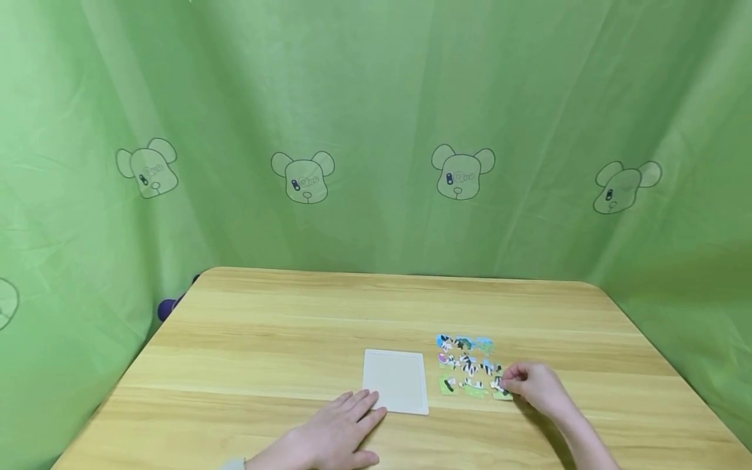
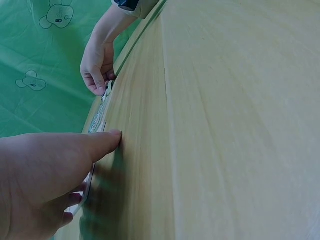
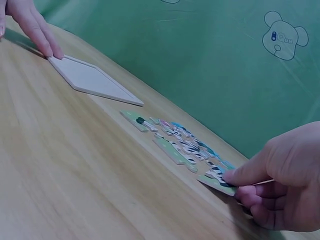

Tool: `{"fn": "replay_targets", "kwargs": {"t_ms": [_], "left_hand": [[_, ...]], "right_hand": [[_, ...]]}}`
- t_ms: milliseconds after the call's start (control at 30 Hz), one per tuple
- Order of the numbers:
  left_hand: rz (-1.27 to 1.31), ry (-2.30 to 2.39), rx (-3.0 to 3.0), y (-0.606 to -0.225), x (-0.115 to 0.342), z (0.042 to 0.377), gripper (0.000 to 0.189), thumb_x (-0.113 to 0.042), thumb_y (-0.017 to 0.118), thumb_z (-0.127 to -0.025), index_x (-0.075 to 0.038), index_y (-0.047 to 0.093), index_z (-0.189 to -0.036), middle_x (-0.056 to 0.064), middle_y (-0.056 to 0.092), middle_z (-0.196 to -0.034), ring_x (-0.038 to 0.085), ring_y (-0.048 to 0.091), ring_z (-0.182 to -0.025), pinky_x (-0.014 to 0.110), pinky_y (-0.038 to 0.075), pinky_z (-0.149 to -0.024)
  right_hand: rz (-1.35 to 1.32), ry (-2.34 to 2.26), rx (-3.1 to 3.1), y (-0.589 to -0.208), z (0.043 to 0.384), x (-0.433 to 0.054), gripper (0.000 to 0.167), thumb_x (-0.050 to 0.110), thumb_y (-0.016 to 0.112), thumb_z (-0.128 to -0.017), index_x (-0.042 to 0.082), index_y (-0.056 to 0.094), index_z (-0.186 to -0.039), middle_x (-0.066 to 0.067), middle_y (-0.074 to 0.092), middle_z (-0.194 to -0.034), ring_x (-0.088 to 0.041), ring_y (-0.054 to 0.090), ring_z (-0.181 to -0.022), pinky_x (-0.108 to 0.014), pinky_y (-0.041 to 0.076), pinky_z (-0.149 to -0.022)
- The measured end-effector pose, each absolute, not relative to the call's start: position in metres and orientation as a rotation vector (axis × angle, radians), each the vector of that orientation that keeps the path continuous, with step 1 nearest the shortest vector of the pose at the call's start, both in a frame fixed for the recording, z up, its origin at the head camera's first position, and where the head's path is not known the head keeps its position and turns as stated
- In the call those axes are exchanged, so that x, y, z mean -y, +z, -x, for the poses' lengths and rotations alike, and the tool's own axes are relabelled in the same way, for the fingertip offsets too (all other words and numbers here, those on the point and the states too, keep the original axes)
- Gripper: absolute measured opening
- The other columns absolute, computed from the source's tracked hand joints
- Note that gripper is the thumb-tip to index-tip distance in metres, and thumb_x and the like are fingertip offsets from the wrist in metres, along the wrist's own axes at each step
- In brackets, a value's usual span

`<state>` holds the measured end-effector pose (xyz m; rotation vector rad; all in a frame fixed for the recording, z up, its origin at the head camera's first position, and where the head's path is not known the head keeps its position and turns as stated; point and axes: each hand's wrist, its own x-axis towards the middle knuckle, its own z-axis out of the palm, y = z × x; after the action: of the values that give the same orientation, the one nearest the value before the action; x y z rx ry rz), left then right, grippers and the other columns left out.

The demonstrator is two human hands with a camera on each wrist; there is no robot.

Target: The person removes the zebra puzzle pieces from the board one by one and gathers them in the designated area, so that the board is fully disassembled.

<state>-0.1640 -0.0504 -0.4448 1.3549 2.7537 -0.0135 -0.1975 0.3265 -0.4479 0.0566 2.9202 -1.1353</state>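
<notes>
My right hand (image 1: 537, 388) pinches a corner jigsaw piece (image 3: 217, 179), green with black-and-white stripes, between thumb and fingers; one edge of it looks tilted up from the table in the right wrist view. Beside it lie the other jigsaw pieces (image 1: 468, 365), spaced slightly apart in rows, with zebra stripes, green grass and blue sky printed on them. My left hand (image 1: 341, 431) lies flat with straight fingers, its fingertips touching the near left corner of a white puzzle tray (image 1: 395, 382). Nothing lies inside the tray's raised rim.
The wooden table (image 1: 264, 326) carries the tray and pieces near its front middle. A green curtain (image 1: 376, 98) with bear-head prints hangs behind and along both sides. A dark purple object (image 1: 167, 309) shows past the table's left edge.
</notes>
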Motion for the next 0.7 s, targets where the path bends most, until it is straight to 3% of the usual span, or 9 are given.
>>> {"fn": "replay_targets", "kwargs": {"t_ms": [333, 700], "left_hand": [[-1.366, -0.015, -2.755, -0.4465, 0.0502, 0.1653, 0.069, -0.058, 0.036, -0.092, -0.013, 0.034, -0.144, 0.011, 0.027, -0.149, 0.024, 0.026, -0.136, 0.039, 0.027, -0.109], [-1.351, 0.06, -2.766, -0.4477, 0.0549, 0.1653, 0.071, -0.058, 0.037, -0.092, -0.01, 0.034, -0.143, 0.013, 0.027, -0.149, 0.026, 0.026, -0.136, 0.042, 0.026, -0.109]], "right_hand": [[-0.061, -1.035, -2.963, -0.4473, 0.1975, -0.3263, 0.014, 0.013, 0.07, -0.079, 0.001, 0.064, -0.085, -0.002, 0.058, -0.075, -0.016, 0.052, -0.071, -0.03, 0.045, -0.064], [-0.07, -1.106, -2.957, -0.4458, 0.1971, -0.3229, 0.016, 0.01, 0.069, -0.079, 0.0, 0.064, -0.09, -0.003, 0.059, -0.075, -0.016, 0.052, -0.069, -0.024, 0.045, -0.056]]}}
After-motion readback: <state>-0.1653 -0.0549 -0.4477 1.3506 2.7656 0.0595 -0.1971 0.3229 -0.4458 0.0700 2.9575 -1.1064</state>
